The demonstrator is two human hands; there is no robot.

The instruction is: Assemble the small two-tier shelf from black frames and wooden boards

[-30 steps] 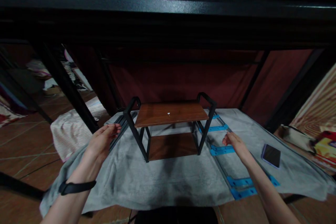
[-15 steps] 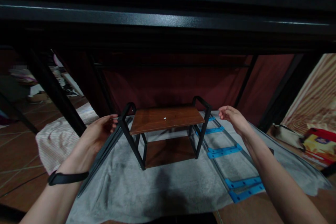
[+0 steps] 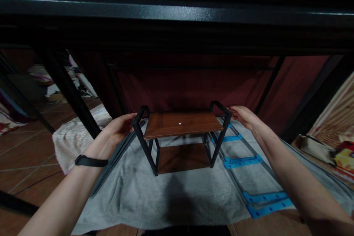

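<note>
A small two-tier shelf (image 3: 182, 123) with brown wood-look boards and a black metal frame stands upright on a grey cloth (image 3: 143, 202). My left hand (image 3: 120, 127), with a black band on its wrist, is at the outer side of the shelf's left end frame. Its fingers are slightly bent and reach the frame's upper bar. On the other side, my right hand (image 3: 243, 115) has its fingertips at the right end frame's top corner, loosely curved. No firm grip shows on either side. A small white mark lies on the upper board.
Thick black metal bars (image 3: 177, 11) cross overhead. Right of the shelf lies a grey-tubed rack with blue connectors (image 3: 243, 161). Grey tubes (image 3: 116, 164) lie on the left, beside a striped cloth (image 3: 74, 136). Behind is a dark red panel (image 3: 193, 84); a yellow-and-red package (image 3: 344, 158) sits far right.
Both hands have closed in on the shelf from either side, and their fingers now reach its end frames. The whole view has shifted slightly; the shelf stays on the cloth.
</note>
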